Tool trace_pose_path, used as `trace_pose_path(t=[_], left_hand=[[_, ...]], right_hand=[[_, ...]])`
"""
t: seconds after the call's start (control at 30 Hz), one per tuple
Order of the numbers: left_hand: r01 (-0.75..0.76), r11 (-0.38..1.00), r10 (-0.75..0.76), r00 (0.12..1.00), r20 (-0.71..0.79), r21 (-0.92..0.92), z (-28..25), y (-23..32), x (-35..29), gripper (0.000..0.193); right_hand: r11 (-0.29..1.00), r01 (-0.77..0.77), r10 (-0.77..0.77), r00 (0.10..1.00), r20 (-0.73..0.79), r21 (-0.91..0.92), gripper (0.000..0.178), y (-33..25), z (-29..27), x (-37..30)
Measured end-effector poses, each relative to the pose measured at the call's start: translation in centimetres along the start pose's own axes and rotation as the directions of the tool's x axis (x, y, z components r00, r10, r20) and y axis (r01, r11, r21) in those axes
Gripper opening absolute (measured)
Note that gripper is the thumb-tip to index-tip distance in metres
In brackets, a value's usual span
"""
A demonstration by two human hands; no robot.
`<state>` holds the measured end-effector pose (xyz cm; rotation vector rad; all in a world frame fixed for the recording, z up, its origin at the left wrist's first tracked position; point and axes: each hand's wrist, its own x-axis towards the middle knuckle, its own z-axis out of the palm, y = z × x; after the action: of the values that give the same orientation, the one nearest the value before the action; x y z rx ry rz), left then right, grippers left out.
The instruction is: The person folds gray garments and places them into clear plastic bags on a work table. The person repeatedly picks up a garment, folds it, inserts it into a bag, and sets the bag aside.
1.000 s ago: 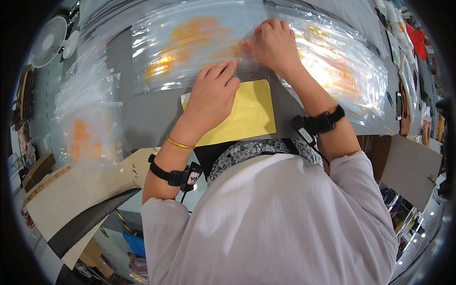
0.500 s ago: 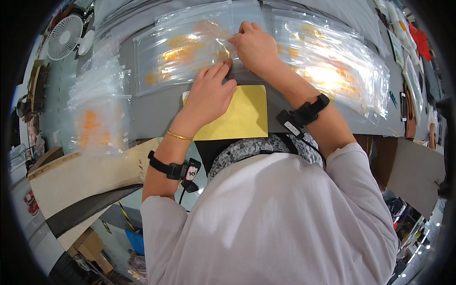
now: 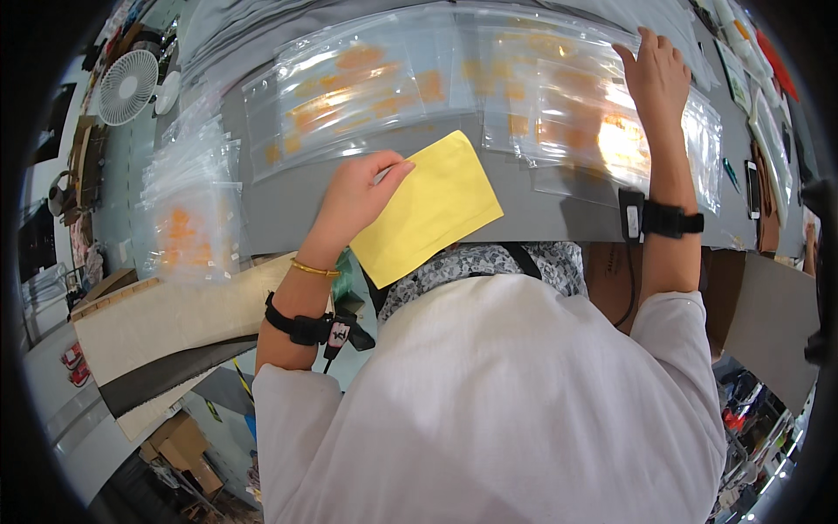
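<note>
My left hand pinches the upper left edge of a yellow rectangular sheet, which lies tilted across the table's near edge. My right hand is over the right group of clear plastic zip bags with its fingers apart. Orange printing marks these bags, and light glares off them. A second row of similar bags lies overlapping in front of me, left of the middle. Whether the right fingertips touch a bag is hard to see.
A heap of clear bags rests at the table's left end, with a white fan beyond it. Grey cloth lies along the far side. A phone and a pen are at the right.
My right hand has left the middle bags and moved right. The left hand has come back and taken hold of the yellow sheet, which has turned and shifted nearer.
</note>
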<state>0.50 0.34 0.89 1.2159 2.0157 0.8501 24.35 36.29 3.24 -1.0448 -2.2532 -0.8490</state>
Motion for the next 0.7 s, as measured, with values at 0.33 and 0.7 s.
trace_pose_path(t=[0.33,0.7], left_hand=[[0.320,0.760,-0.056,0.900,0.433,-0.566,0.3,1.8,0.4,0.032],[0.398,0.635,0.024,0.847,0.532,-0.662,-0.1,-1.6,1.0,0.036]], right_hand=[[0.193,-0.037,-0.319,0.943,0.098,0.981,0.027,-15.5,-10.5,-9.2],[0.214,0.084,-0.376,0.927,0.002,0.973,0.010,-18.0,-11.4,-8.8]])
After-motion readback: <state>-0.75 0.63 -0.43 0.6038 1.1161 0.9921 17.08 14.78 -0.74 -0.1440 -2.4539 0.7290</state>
